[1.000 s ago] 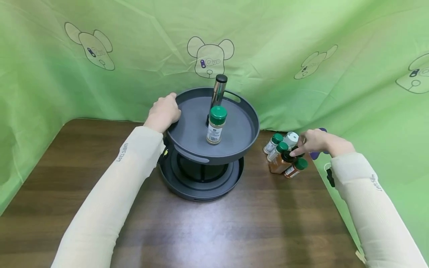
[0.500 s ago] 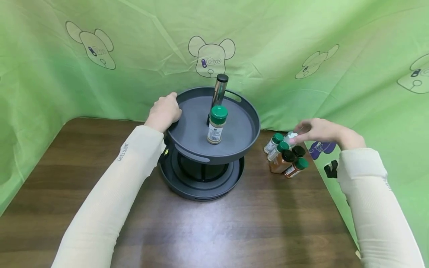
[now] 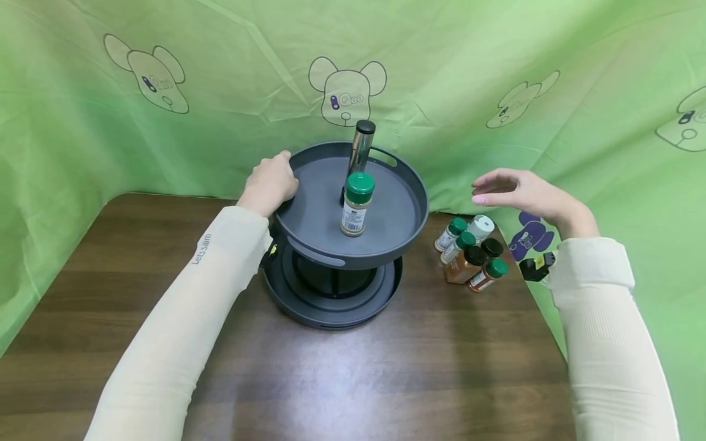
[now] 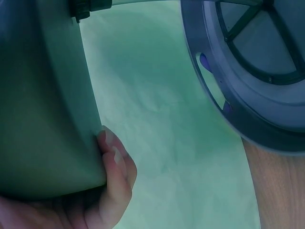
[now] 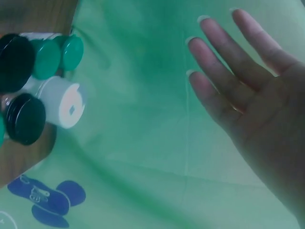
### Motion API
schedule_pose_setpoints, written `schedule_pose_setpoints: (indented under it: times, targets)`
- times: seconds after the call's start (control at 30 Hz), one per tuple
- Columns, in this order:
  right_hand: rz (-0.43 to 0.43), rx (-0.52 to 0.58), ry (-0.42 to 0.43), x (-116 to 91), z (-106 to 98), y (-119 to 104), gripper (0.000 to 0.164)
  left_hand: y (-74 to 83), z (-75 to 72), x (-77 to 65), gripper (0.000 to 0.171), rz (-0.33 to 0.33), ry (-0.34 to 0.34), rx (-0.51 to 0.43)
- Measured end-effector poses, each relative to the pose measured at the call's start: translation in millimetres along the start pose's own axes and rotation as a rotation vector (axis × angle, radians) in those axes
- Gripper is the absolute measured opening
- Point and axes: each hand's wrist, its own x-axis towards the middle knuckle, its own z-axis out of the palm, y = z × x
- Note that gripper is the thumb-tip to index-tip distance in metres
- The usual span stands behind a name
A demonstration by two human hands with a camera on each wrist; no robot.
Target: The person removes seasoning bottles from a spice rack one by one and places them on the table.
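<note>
My left hand grips the left rim of the round dark grey upper tray of a two-tier stand. In the left wrist view its fingers curl around that tray's edge from below. On the upper tray stands a green-capped spice jar, in front of the stand's shiny metal post. My right hand hovers with nothing in it, fingers extended, above a white-capped bottle. Beside that bottle stand green-capped jars and black-capped jars. The right wrist view shows the fingers spread apart from the bottles.
The lower tray rests on the brown wooden table. A green curtain with printed bear faces hangs behind and along the right side. The jar cluster stands near the table's right edge.
My right hand has lifted away from the jar caps, first shifting from the black caps to the white one, then rising above them with nothing held. The left hand stays on the rim.
</note>
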Motion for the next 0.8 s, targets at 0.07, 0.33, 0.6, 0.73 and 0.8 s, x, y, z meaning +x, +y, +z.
schedule_pose_setpoints:
  times: [0.07, 0.33, 0.6, 0.73, 0.8]
  targets:
    - [-0.012, 0.014, 0.019, -0.3, -1.2, -2.9, 0.05, 0.1, -0.1, -0.6, 0.06, -0.001, -0.003, -0.002]
    - [-0.051, 0.078, 0.059, 2.8, -6.6, -14.0, 0.048, -0.2, -1.0, -1.5, 0.06, -0.004, -0.003, -0.001]
    - [-0.108, 0.097, 0.06, 6.8, -5.8, -36.8, 0.049, -0.4, -0.2, -1.0, 0.06, -0.011, -0.012, 0.005]
    - [-0.137, 0.099, 0.044, 8.2, -4.7, -50.2, 0.049, -0.6, 0.7, -0.5, 0.061, -0.009, -0.012, 0.006]
    - [-0.148, 0.1, 0.04, 9.1, -4.6, -55.9, 0.049, -0.3, 0.3, -0.7, 0.06, -0.006, -0.011, 0.003]
